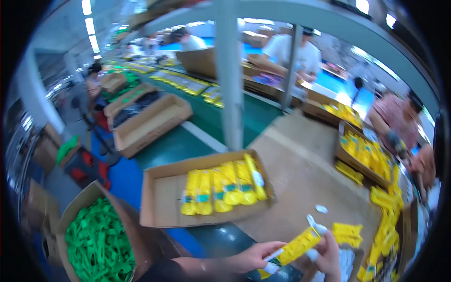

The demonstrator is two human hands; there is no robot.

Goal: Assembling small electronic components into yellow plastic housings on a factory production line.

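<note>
Near the lower edge, my two hands hold one long yellow plastic part [296, 247] between them, tilted up to the right. My left hand [256, 257] pinches its lower end, where a white strip runs along the edge. At the upper end my right hand [329, 251] is closed on it, with white coverings on some fingertips. A white piece [311, 221] sticks up past that end; whether it is attached I cannot tell. Another yellow part [347, 234] lies just right of my right hand. A small white piece [321, 208] lies on the cardboard beyond.
A cardboard tray [159, 218] ahead holds several yellow parts with green patches. A box [70, 211] of green pieces stands at left. Yellow parts [385, 221] pile up at right, beside a co-worker [394, 117]. A grey post [230, 94] rises ahead.
</note>
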